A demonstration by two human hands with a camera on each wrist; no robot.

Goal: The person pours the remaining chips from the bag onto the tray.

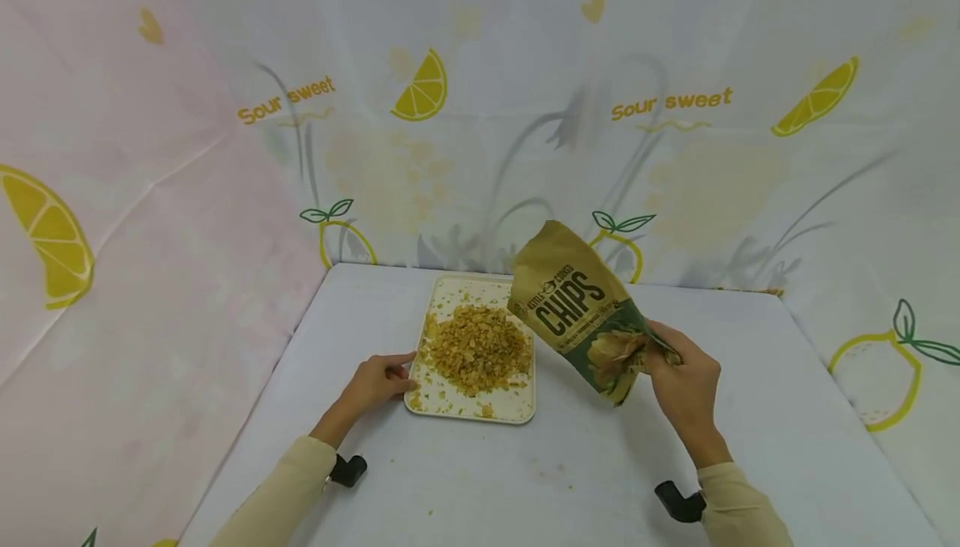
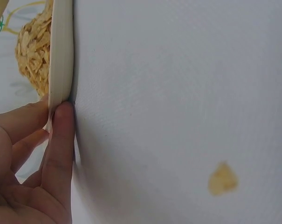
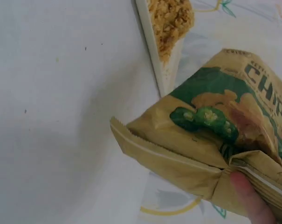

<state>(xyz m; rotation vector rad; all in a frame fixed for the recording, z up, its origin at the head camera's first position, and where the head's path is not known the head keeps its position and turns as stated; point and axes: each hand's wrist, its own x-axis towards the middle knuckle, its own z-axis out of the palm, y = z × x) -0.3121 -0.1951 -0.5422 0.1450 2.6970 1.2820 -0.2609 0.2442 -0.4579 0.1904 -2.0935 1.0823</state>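
A cream tray (image 1: 471,415) lies on the white table, with a heap of crushed chips (image 1: 480,351) in its middle and crumbs scattered round it. My left hand (image 1: 380,381) pinches the tray's left edge, thumb and fingers on either side of the rim in the left wrist view. To the right of the tray, my right hand (image 1: 686,384) grips the bottom end of a tan and green chip bag (image 1: 573,305). The bag slants up toward the left, its upper end over the tray's right edge. In the right wrist view, one fingertip (image 3: 243,186) presses the bag's crimped seam (image 3: 173,168).
The white table (image 1: 480,497) carries a few small crumbs in front of the tray. A patterned cloth backdrop (image 1: 480,113) rises behind the table and along its left side. Black camera mounts (image 1: 681,503) sit at both wrists.
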